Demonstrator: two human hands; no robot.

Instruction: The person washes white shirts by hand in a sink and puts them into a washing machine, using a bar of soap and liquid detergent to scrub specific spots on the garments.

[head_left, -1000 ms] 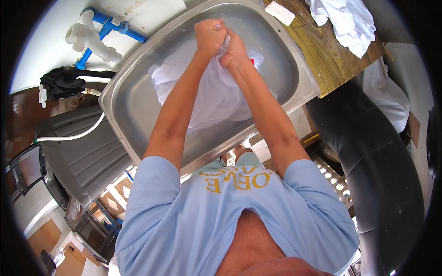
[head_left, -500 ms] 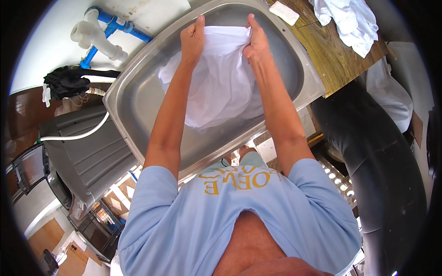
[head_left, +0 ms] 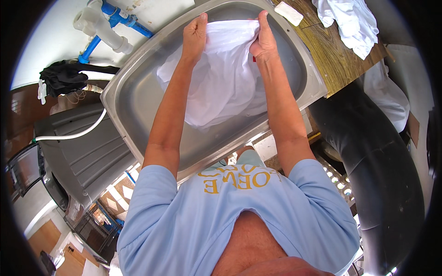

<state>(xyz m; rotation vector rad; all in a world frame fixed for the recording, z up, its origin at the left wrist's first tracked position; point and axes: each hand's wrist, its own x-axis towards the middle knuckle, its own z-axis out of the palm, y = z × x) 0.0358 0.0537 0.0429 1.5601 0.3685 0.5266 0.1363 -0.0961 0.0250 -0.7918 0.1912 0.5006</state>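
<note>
Rectangular stainless-steel sink basin (head_left: 138, 101) fills upper centre of frame, brown wood-grain bench (head_left: 331, 64) at upper right with a crumpled white garment (head_left: 350, 27) on it. Thin white wet cloth (head_left: 225, 92) sits in the basin, top edge stretched between left hand (head_left: 194, 39) and right hand (head_left: 264, 41), each gripping one end, thumbs up. Smallest: off-white rounded block (head_left: 289, 14), upper right, at the bench's basin-side edge.

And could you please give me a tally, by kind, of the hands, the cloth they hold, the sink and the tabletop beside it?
Left hand plus right hand: 2
White cloth in the hands: 1
Stainless-steel sink: 1
Wood-grain tabletop: 1
Total: 5
</note>
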